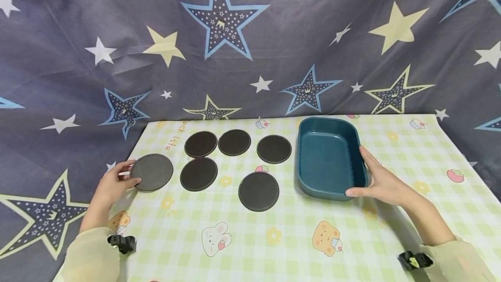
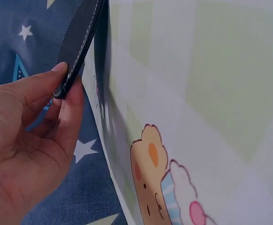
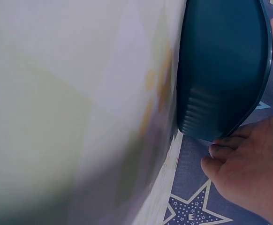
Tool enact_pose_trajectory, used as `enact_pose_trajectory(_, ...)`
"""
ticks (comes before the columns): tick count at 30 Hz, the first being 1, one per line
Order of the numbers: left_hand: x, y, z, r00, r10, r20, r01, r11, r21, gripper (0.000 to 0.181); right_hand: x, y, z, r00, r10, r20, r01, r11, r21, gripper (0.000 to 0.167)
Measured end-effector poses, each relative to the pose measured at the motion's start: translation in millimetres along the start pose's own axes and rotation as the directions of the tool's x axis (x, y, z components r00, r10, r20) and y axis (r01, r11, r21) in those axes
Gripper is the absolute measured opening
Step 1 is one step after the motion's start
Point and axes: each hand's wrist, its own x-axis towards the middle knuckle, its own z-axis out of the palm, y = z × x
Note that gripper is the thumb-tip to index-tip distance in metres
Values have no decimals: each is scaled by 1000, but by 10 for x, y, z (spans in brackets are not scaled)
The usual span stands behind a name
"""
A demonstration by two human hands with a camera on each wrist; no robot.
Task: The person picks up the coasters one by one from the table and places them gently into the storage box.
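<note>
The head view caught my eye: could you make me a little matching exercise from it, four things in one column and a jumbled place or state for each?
Things
1. bare left hand
2. bare right hand
3. teal rectangular container
4. grey-blue star-printed cloth

Places or states
A. holding the container's right side
B. hanging behind the green-checked tablecloth
C. pinching a dark round stitched disc
D. standing open side up

Pairs: 1-C, 2-A, 3-D, 4-B

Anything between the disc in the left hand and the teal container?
Yes: five other dark discs lie flat on the tablecloth between the held disc and the container, low enough, probably, to pass over.
</note>
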Motion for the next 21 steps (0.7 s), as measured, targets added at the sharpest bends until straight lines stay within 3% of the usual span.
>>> enact_pose_trajectory(7,-13,-8,11,1000,6,-15,-8,985,-172,60,3,5,1,1000,-1,-2,1,1000,-1,129)
enact_pose_trajectory(21,-37,54,-9,1000,-4,-12,0,957,-289,59,8,19,3,1000,3,-4,-3,1000,3,129)
